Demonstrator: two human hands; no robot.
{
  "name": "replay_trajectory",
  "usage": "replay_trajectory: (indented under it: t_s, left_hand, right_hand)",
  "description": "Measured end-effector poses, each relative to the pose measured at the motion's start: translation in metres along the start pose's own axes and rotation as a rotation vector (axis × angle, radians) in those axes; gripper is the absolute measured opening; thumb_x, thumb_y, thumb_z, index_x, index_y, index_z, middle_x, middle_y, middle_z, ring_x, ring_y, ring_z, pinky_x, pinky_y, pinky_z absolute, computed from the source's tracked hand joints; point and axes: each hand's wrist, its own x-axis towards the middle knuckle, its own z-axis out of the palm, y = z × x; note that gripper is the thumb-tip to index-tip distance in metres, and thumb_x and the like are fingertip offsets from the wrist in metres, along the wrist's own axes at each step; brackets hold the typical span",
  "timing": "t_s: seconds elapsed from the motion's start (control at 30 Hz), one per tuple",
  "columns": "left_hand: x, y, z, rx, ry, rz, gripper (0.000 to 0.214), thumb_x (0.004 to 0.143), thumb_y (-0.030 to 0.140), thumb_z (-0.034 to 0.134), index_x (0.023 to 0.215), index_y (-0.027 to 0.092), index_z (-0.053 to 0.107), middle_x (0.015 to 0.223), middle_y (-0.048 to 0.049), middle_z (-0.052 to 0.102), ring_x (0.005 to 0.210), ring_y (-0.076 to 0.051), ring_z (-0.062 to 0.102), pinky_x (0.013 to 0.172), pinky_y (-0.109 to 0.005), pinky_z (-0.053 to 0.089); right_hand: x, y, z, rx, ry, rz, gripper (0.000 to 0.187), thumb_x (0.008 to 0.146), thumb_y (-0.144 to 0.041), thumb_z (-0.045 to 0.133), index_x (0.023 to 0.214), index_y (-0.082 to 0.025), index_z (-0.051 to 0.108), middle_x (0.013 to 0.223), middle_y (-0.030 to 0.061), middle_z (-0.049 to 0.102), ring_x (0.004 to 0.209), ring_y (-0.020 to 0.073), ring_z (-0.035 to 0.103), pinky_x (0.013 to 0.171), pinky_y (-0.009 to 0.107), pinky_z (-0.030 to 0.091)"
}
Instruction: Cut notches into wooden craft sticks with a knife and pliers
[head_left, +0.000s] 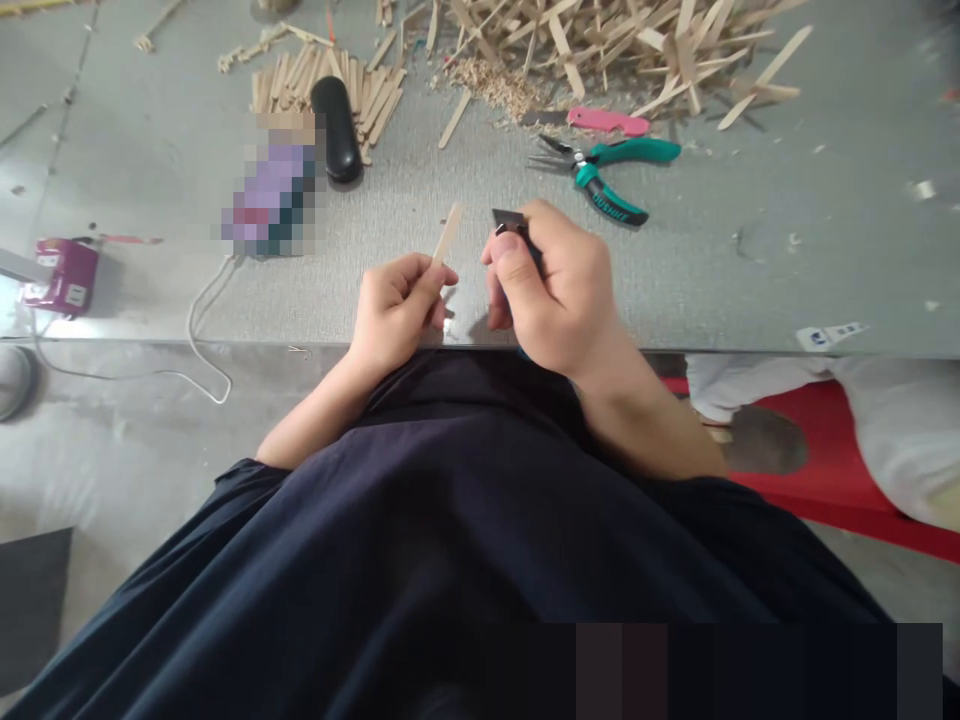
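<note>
Near the table's front edge, my left hand (pixel 401 305) pinches a wooden popsicle stick (pixel 448 233) between thumb and fingers, its rounded end pointing up and away from me. My right hand (pixel 559 285) is wrapped round a dark utility knife (pixel 510 222), with the thumb on top of its body. The short dark blade sticks out to the left, a small gap away from the stick. Much of the knife's handle is hidden in my fingers. Beyond my right hand lie spread pliers (pixel 585 170) with green and black handles and a pink-handled folding knife (pixel 607 121).
A big pile of popsicle sticks (pixel 570 40) with wood shavings (pixel 495 85) lies at the back. Left of it are more sticks (pixel 382 105), a black case (pixel 337 130) and a blurred-out object with a white cable (pixel 196 310). A purple box (pixel 66 278) stands far left. Someone's light trousers (pixel 892 420) show at right.
</note>
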Motion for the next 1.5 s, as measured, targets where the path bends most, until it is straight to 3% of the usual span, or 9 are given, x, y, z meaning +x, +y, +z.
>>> replay_trajectory:
  t_s: [0.1, 0.17, 0.27, 0.6, 0.9, 1.17, 1.5]
  left_hand:
    - [0.001, -0.003, 0.006, 0.046, 0.017, 0.067, 0.04, 0.12, 0.054, 0.06, 0.094, 0.026, 0.072, 0.061, 0.0056, 0.052, 0.052, -0.011, 0.045, 0.054, -0.029, 0.038]
    - [0.001, -0.005, 0.01, 0.123, 0.043, 0.133, 0.039, 0.12, 0.051, 0.059, 0.092, 0.026, 0.069, 0.065, 0.0044, 0.054, 0.057, -0.012, 0.047, 0.059, -0.03, 0.039]
    - [-0.001, -0.008, 0.013, 0.237, 0.061, 0.202, 0.035, 0.118, 0.045, 0.06, 0.09, 0.026, 0.067, 0.067, 0.0038, 0.058, 0.062, -0.013, 0.051, 0.062, -0.031, 0.039]
    - [-0.003, -0.01, 0.011, 0.315, 0.082, 0.253, 0.033, 0.118, 0.038, 0.057, 0.089, 0.025, 0.069, 0.074, 0.0023, 0.069, 0.064, -0.012, 0.056, 0.065, -0.031, 0.04]
    - [-0.001, -0.016, 0.011, 0.316, 0.105, 0.355, 0.036, 0.12, 0.039, 0.058, 0.089, 0.025, 0.068, 0.066, 0.0058, 0.061, 0.057, -0.01, 0.053, 0.059, -0.029, 0.034]
    - [0.0, -0.017, 0.01, 0.334, 0.111, 0.377, 0.034, 0.121, 0.036, 0.058, 0.09, 0.024, 0.067, 0.069, 0.005, 0.064, 0.059, -0.01, 0.055, 0.06, -0.03, 0.033]
    - [0.0, -0.025, 0.007, 0.543, 0.124, 0.416, 0.04, 0.122, 0.048, 0.048, 0.088, 0.027, 0.053, 0.068, 0.0039, 0.053, 0.059, -0.013, 0.041, 0.063, -0.032, 0.025]
  right_hand:
    - [0.007, 0.017, 0.01, 0.35, -0.123, 0.058, 0.034, 0.121, -0.058, 0.046, 0.107, -0.03, 0.06, 0.081, 0.0012, 0.071, 0.073, 0.0243, 0.075, 0.074, 0.037, 0.061]
    - [0.011, 0.025, 0.016, 0.485, -0.195, 0.066, 0.029, 0.118, -0.049, 0.052, 0.097, -0.03, 0.055, 0.072, -0.0012, 0.067, 0.067, 0.0228, 0.071, 0.07, 0.036, 0.059]
    - [0.012, 0.029, 0.02, 0.585, -0.226, 0.072, 0.022, 0.116, -0.037, 0.051, 0.097, -0.029, 0.056, 0.064, -0.0043, 0.062, 0.058, 0.0208, 0.065, 0.065, 0.034, 0.054]
    - [0.012, 0.026, 0.018, 0.497, -0.248, 0.066, 0.022, 0.116, -0.026, 0.05, 0.095, -0.028, 0.055, 0.061, -0.0055, 0.062, 0.053, 0.0192, 0.062, 0.059, 0.031, 0.05]
    - [0.015, 0.03, 0.029, 0.562, -0.178, 0.078, 0.031, 0.117, -0.017, 0.052, 0.087, -0.027, 0.056, 0.055, -0.0044, 0.063, 0.044, 0.0158, 0.059, 0.05, 0.031, 0.046]
    - [0.016, 0.025, 0.03, 0.559, -0.166, 0.101, 0.036, 0.117, -0.013, 0.052, 0.084, -0.027, 0.056, 0.053, -0.0053, 0.062, 0.042, 0.0149, 0.058, 0.047, 0.031, 0.045]
    - [0.016, 0.017, 0.03, 0.36, -0.123, 0.124, 0.047, 0.119, -0.013, 0.053, 0.074, -0.027, 0.049, 0.052, -0.0025, 0.061, 0.04, 0.0134, 0.059, 0.045, 0.031, 0.041]
